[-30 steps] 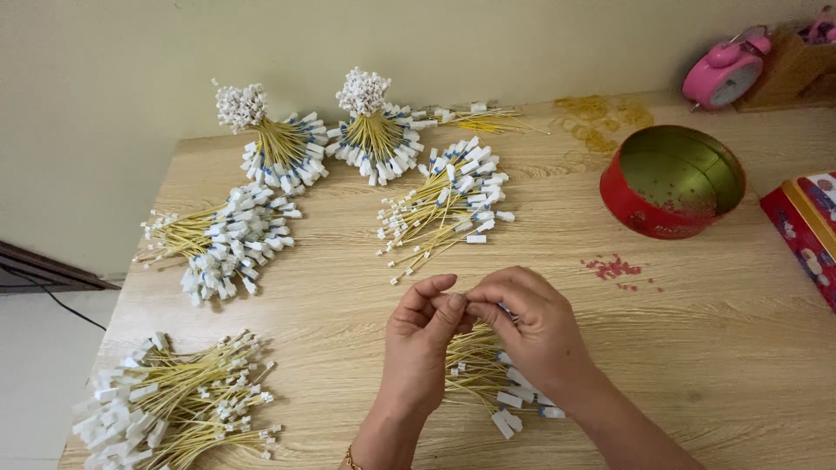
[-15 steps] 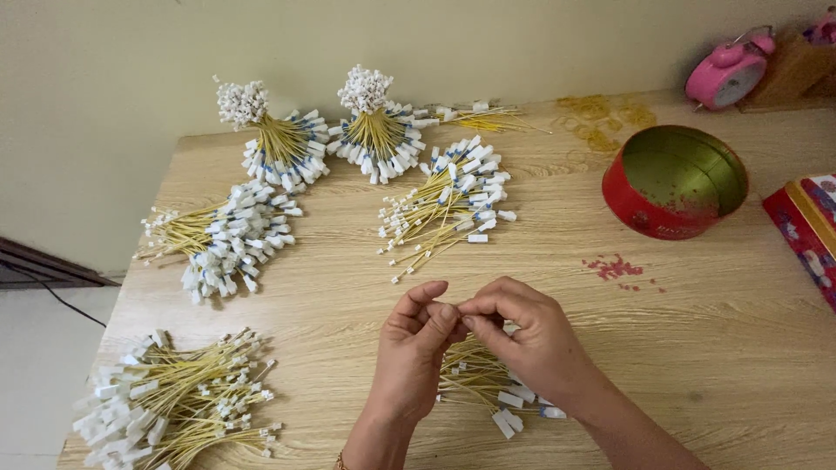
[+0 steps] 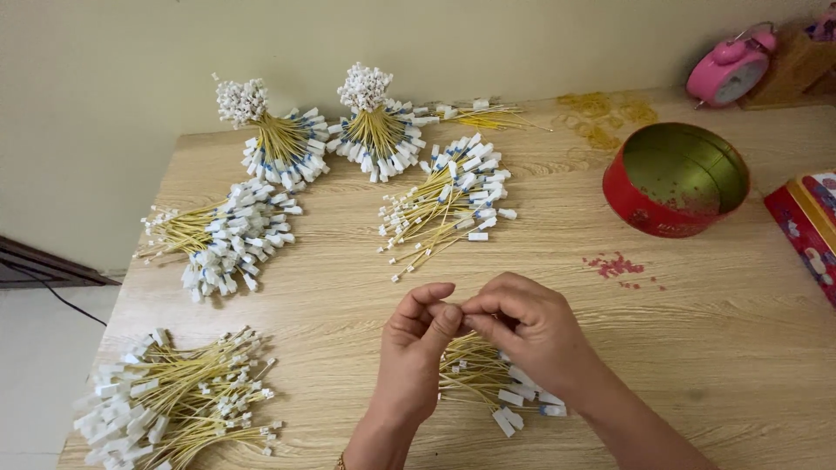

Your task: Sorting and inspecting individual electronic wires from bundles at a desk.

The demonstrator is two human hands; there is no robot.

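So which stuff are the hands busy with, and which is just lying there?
In use:
left hand
right hand
yellow tagged wires under the hands
other wire bundles

Lying about:
red round tin
pink alarm clock
red crumbs

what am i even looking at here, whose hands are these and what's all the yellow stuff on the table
The picture comes from a camera worn on a person's head, looking down at their own two bare hands over a wooden table. No machine is involved.

The left hand and right hand meet at the fingertips, pinching something small between them; it is too tiny to make out. Under the hands lies a small bundle of thin yellow wires with white plastic ends.

More piles of the same wires are spread around: two tied bunches standing at the back, loose heaps to the left and centre, and one big heap at the near left corner.

To the right sits an open round red tin, and a pink alarm clock stands at the far corner.
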